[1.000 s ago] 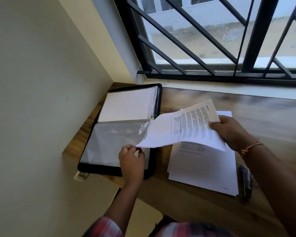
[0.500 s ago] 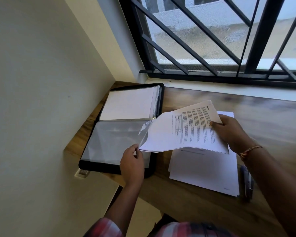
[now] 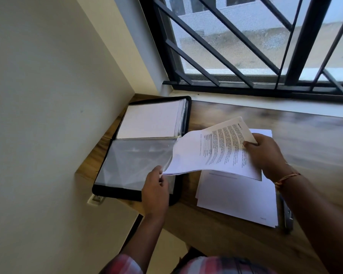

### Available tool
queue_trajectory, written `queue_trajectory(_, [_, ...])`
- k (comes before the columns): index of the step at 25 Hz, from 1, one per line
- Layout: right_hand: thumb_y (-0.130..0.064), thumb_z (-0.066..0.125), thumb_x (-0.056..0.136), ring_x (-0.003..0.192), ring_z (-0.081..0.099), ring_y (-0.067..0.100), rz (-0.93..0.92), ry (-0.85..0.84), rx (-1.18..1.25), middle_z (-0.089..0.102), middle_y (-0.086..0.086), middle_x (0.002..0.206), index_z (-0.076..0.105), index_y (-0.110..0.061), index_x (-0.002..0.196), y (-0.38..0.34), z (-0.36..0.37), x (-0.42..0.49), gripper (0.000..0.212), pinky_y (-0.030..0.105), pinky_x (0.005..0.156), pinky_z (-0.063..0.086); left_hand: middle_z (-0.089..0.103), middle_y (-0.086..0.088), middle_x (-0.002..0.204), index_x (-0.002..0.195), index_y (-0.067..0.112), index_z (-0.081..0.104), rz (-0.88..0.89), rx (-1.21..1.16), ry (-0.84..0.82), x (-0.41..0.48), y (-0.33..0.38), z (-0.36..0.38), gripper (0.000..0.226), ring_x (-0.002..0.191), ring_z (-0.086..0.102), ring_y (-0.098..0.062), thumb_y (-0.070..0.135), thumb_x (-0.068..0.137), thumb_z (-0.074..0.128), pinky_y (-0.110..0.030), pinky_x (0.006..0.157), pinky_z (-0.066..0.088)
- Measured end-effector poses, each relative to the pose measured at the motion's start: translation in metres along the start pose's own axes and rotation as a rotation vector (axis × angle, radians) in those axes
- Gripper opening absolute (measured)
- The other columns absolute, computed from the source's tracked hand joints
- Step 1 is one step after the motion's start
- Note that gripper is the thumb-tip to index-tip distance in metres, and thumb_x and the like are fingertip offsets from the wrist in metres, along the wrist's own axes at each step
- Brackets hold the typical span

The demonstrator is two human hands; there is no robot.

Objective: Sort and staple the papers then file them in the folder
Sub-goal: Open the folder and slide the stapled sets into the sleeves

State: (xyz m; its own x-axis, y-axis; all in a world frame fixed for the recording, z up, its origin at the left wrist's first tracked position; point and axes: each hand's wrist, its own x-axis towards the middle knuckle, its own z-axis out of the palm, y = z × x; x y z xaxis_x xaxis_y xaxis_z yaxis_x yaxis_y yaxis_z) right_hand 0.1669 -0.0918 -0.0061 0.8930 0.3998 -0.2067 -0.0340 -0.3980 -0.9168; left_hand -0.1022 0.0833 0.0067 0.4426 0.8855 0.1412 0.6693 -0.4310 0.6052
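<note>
The right hand (image 3: 265,155) grips the printed sheets (image 3: 206,153) by one edge. The left hand (image 3: 155,187) pinches the clear sleeve (image 3: 137,161) of the folder (image 3: 115,191)

1. A single head-worn camera looks forward and steeply down from above the near edge of the desk (image 3: 305,135). The open folder (image 3: 117,192) lies left of centre.
2. It faces the window (image 3: 246,46) beyond the folder. The wall (image 3: 48,95) runs along the folder's left side.
3. It sits close. The left hand (image 3: 154,190) covers the folder's near right corner, and the right hand (image 3: 265,155) holds papers (image 3: 216,153) just right of the folder, their print showing as lines.
4. The sill (image 3: 265,104) beyond the folder slants, perhaps from wide-angle bending.
</note>
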Motion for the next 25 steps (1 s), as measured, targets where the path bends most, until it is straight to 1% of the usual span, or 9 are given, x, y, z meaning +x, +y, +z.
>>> queue_trajectory(4, [-0.013,0.057,0.094,0.097,0.069,0.023,0.027,0.001,0.017,0.075,-0.005,0.101,0.074,-0.029,0.104,0.005,0.003,0.000,0.025,0.042,0.091,0.056,0.064,0.004,0.119,0.133,0.020,0.059,0.001,-0.056,-0.025,-0.002,-0.001,0.002,0.036,0.105,0.063,-0.011,0.012,0.098,0.063,-0.018,0.078,0.053])
queue_trajectory(7, [-0.013,0.056,0.095,0.096,0.069,0.021,0.043,0.009,0.025,0.075,-0.005,0.101,0.074,-0.029,0.105,0.007,0.004,-0.002,0.025,0.038,0.087,0.056,0.057,0.006,0.123,0.136,0.023,0.054,0.008,-0.089,-0.045,-0.001,-0.005,0.003,0.047,0.103,0.058,-0.008,0.014,0.093,0.071,-0.013,0.077,0.052])
queue_trajectory(9, [-0.013,0.055,0.095,0.093,0.068,0.020,0.045,0.011,0.016,0.074,-0.005,0.099,0.073,-0.027,0.104,0.007,0.005,-0.005,0.024,0.035,0.081,0.053,0.050,0.003,0.131,0.139,0.022,0.051,0.042,0.003,-0.087,0.007,-0.018,0.003,0.060,0.114,0.050,-0.013,0.021,0.086,0.079,-0.023,0.090,0.051])
queue_trajectory(11, [-0.015,0.055,0.095,0.092,0.069,0.020,0.059,0.002,0.016,0.074,-0.006,0.099,0.073,-0.025,0.105,0.008,0.007,-0.006,0.023,0.037,0.083,0.055,0.048,-0.001,0.135,0.139,0.019,0.054,0.112,0.193,-0.166,0.019,-0.036,0.003,0.070,0.124,0.042,-0.021,0.031,0.077,0.086,-0.034,0.099,0.045])
queue_trajectory(15, [-0.018,0.057,0.094,0.092,0.072,0.024,0.130,-0.024,0.080,0.075,-0.002,0.102,0.073,-0.021,0.110,0.014,0.010,-0.003,0.022,0.047,0.089,0.059,0.062,0.000,0.127,0.124,0.022,0.067,0.345,0.460,-0.276,0.032,-0.059,0.000,0.050,0.115,0.055,-0.028,0.029,0.077,0.084,-0.042,0.089,0.048])
queue_trajectory(18, [-0.018,0.060,0.097,0.092,0.073,0.025,0.148,-0.056,0.139,0.075,0.002,0.104,0.073,-0.017,0.107,0.021,0.017,-0.005,0.016,0.046,0.088,0.059,0.070,0.002,0.107,0.106,0.020,0.075,0.458,0.486,-0.195,0.031,-0.065,-0.002,0.035,0.096,0.065,-0.026,0.011,0.074,0.085,-0.040,0.075,0.053])
queue_trajectory(20, [-0.017,0.057,0.101,0.088,0.072,0.022,0.189,-0.110,0.211,0.075,0.005,0.106,0.071,-0.017,0.103,0.019,0.024,-0.011,0.013,0.038,0.079,0.059,0.073,0.002,0.097,0.099,0.018,0.077,0.562,0.504,-0.133,0.031,-0.067,-0.003,0.032,0.086,0.067,-0.024,0.005,0.071,0.086,-0.037,0.069,0.054])
queue_trajectory(22, [-0.018,0.052,0.105,0.090,0.072,0.022,0.274,-0.183,0.302,0.074,0.006,0.108,0.068,-0.016,0.111,0.014,0.031,-0.019,0.017,0.034,0.072,0.057,0.075,0.000,0.096,0.098,0.014,0.078,0.644,0.500,-0.097,0.031,-0.068,-0.005,0.031,0.083,0.068,-0.024,0.002,0.070,0.085,-0.037,0.068,0.055])
queue_trajectory(25, [-0.014,0.044,0.108,0.102,0.071,0.028,0.395,-0.318,0.481,0.073,0.007,0.114,0.062,-0.014,0.125,0.005,0.042,-0.027,0.025,0.041,0.078,0.058,0.076,-0.003,0.096,0.098,0.009,0.079,0.711,0.499,-0.069,0.034,-0.068,-0.007,0.031,0.082,0.069,-0.025,0.000,0.070,0.085,-0.037,0.068,0.057])
